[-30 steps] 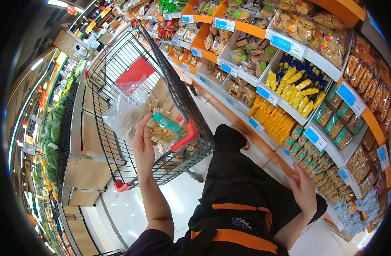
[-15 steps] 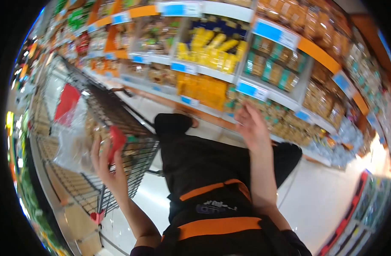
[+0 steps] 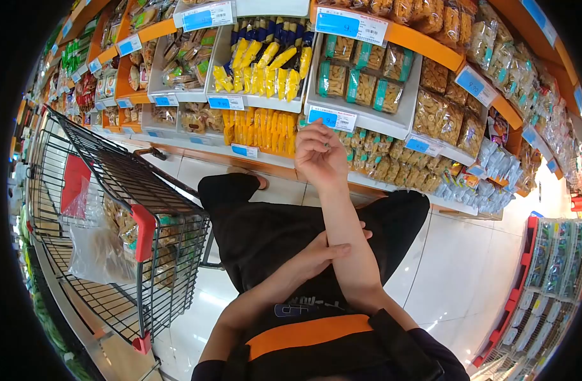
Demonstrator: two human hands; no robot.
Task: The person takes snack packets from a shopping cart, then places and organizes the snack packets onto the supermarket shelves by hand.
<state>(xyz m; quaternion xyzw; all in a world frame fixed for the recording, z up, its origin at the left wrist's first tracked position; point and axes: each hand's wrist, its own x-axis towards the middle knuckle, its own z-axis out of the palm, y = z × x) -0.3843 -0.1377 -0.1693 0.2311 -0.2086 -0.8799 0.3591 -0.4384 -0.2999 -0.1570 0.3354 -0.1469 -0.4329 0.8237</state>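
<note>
My right hand [image 3: 320, 153] is raised in front of the lower shelf, palm towards me and fingers curled in, and I see nothing held in it. Just beyond its fingertips is a blue-and-white price tag [image 3: 332, 119] on the edge of a white bin. Clear packs with teal labels [image 3: 361, 87] lie in that bin. Across my lap, my left hand [image 3: 322, 252] wraps round my right forearm [image 3: 349, 254], its thumb on the near side and some fingertips showing beyond.
At left stands a wire shopping cart [image 3: 170, 279] with a red corner piece [image 3: 143, 232], holding a clear plastic bag [image 3: 97, 247] and packaged food. Yellow packs [image 3: 265, 70] fill the neighbouring bin. A rack with a red edge [image 3: 507, 305] stands at right, on white floor tiles [image 3: 453, 267].
My left hand has left the cart's red corner and moved right onto my right forearm. My right hand has shifted slightly up and left in view. The view has turned and is sharper.
</note>
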